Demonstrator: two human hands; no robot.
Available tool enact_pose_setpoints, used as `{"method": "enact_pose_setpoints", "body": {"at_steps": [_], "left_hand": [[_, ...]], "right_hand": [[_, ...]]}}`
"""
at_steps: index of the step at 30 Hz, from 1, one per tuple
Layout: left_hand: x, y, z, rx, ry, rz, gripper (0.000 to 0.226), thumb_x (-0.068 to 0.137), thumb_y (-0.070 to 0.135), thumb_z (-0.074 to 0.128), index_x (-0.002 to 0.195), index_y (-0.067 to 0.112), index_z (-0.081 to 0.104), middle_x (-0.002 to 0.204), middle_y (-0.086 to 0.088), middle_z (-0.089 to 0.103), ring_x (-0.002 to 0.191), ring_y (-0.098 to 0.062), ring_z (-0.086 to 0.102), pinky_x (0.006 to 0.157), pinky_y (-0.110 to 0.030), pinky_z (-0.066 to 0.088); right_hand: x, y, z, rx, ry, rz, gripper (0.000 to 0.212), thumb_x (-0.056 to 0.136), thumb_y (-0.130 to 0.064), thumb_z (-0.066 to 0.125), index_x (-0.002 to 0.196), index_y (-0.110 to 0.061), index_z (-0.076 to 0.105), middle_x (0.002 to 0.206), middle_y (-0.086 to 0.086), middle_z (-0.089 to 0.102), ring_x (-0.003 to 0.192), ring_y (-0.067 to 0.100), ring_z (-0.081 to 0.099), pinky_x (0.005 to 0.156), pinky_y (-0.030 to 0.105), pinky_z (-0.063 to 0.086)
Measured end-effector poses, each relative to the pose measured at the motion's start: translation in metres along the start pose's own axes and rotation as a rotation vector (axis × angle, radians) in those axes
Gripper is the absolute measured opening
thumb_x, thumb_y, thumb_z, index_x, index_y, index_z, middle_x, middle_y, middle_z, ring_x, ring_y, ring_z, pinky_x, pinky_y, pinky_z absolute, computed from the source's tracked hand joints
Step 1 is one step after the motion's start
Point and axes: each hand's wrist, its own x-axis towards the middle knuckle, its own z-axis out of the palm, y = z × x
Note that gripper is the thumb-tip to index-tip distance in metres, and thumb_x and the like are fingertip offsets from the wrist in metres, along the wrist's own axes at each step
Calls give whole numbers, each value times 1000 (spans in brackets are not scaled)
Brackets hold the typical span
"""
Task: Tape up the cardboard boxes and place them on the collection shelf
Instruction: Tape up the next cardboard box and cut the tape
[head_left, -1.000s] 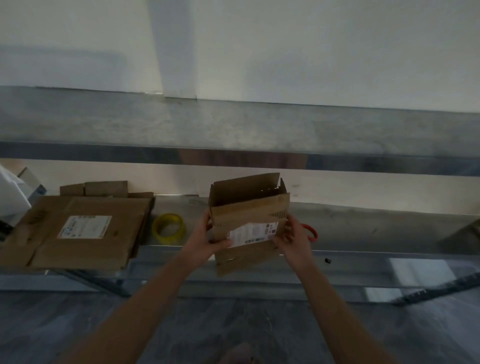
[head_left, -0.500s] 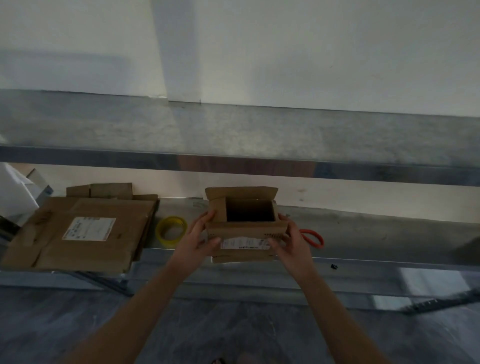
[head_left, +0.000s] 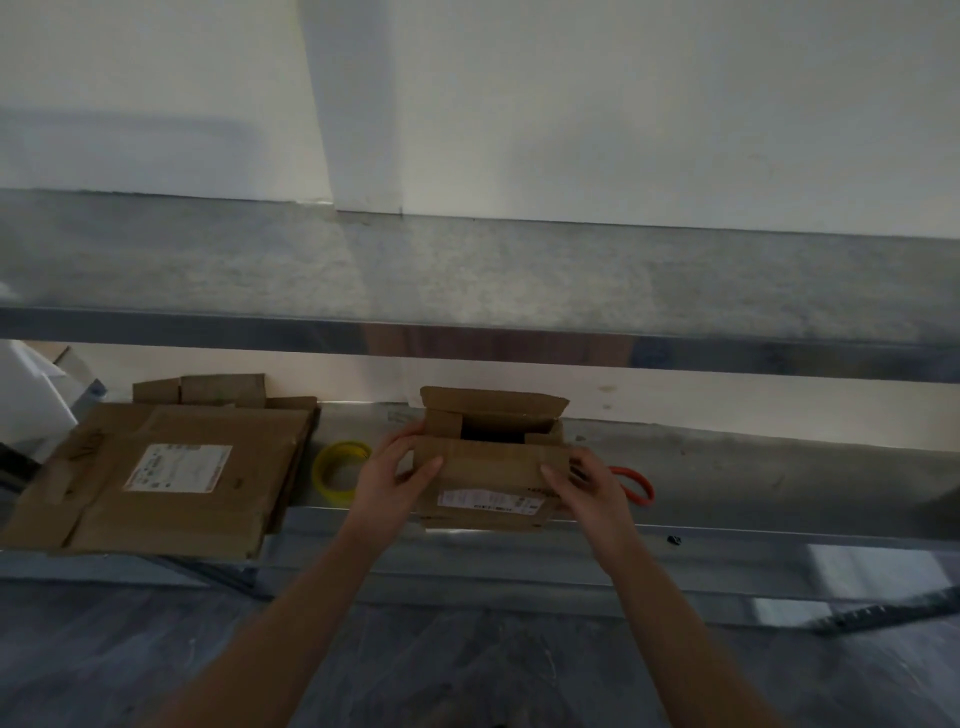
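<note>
box: small cardboard box (head_left: 488, 467), centre of the scene, at the near edge of the lower shelf (head_left: 779, 467); whether its full weight rests there i cannot tell
risk, edge: its bottom seems to overhang the shelf's near lip, so letting go early could tip it to the floor
risk, flaps: top untaped, far flap upright, so the near flap may spring open once the thumbs lift
facing: open top up, labelled side toward the person
long axis: left to right, along the shelf edge
left hand (head_left: 392, 486): gripping the box's left end, thumb on the near flap
right hand (head_left: 589, 491): gripping the right end, thumb likewise on the flap
roll of tape (head_left: 340, 470): yellow, just left of the box
red loop (head_left: 631, 483): right of the box, partly hidden, perhaps a scissors handle
flat cardboard (head_left: 171, 473): stacked far left on the shelf
</note>
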Motion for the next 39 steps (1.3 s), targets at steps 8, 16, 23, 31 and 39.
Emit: {"method": "enact_pose_setpoints", "body": {"at_steps": [8,16,23,31,39], "left_hand": [[16,9,-12,-138,-146,-145,102,78,9,77,150,41,12,142,13,30,126,-10,38,92,-34,49],[19,11,-27,117,-295,-18,62,79,16,76,129,38,47,138,15,39,126,-5,40,100,-28,47],[-1,-12,-25,181,-274,12,81,75,25,78,143,41,37,150,8,24,138,-9,26,97,-2,32],[-2,-19,-32,300,-343,15,97,54,69,77,140,50,34,149,13,31,134,-3,33,110,-16,27],[24,-9,-21,247,-323,-6,85,69,35,82,139,47,36,154,4,28,137,-11,34,114,-35,33]], "right_hand": [[3,-5,0,-2,-54,19,84,81,-22,78,138,-53,25,142,0,42,129,18,46,100,47,50],[15,-10,-8,-195,-183,9,68,79,-33,79,131,-59,43,146,-9,40,133,19,41,104,51,45],[0,-5,5,-260,-96,-10,59,85,-31,74,130,-55,44,136,-12,47,127,17,48,105,43,47],[-2,-7,4,-228,-100,99,54,87,-21,72,130,-44,49,133,-7,49,117,15,52,92,29,53],[16,-8,10,-220,-25,54,51,90,-21,68,135,-37,48,133,-6,50,121,16,52,97,37,52]]}}
